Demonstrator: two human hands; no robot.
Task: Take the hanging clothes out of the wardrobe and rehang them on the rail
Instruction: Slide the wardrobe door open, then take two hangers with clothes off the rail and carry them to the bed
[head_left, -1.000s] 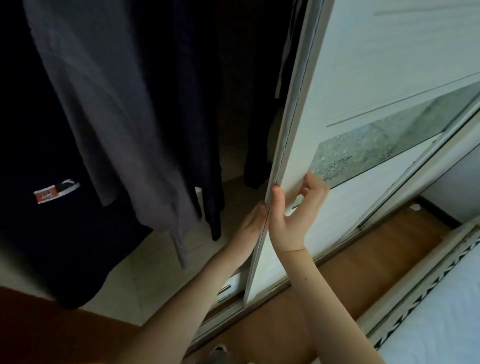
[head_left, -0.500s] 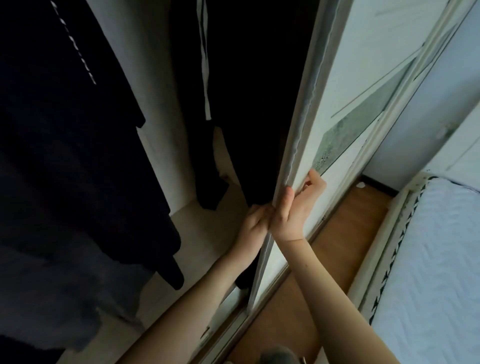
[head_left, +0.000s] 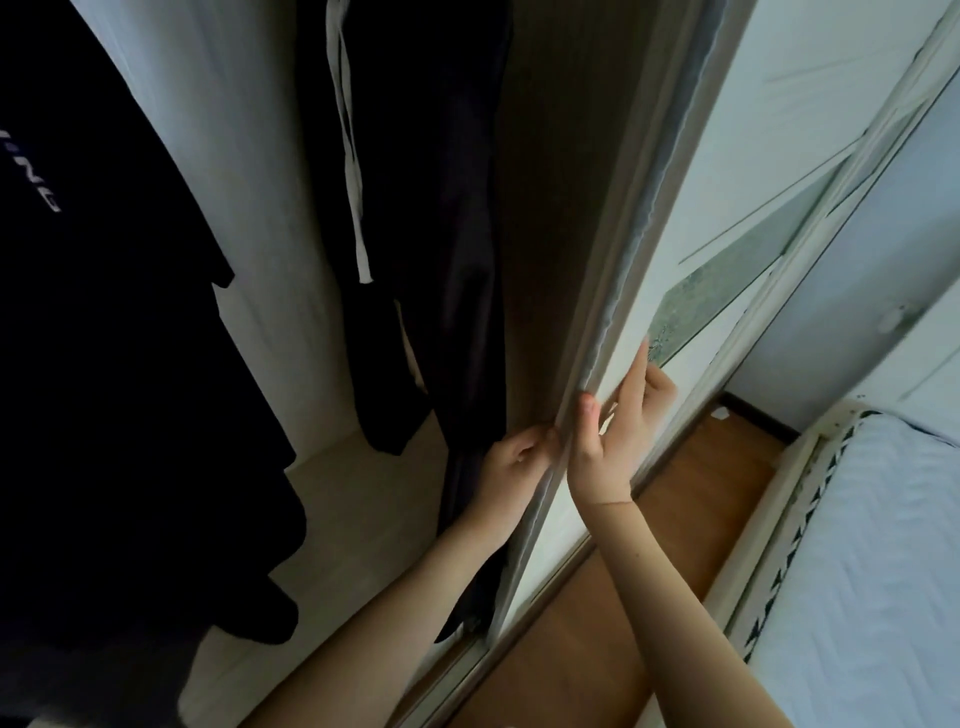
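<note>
Dark clothes hang inside the open wardrobe: a black garment with white lettering at the left, black trousers with a white side stripe in the middle, and a long black garment beside the door. Both hands hold the edge of the white sliding door. My left hand grips the edge from the inner side, fingers curled. My right hand holds it from the outer side, thumb on the edge and fingers spread on the door face. The rail is out of view.
The wardrobe has a pale back wall and a pale floor panel. Wooden room floor runs along the door track. A bed with white bedding stands close at the right.
The view has swung right and the door edge has slid further right. The grey shirt has left the view and the striped trousers now show. Both hands stay on the door edge.
</note>
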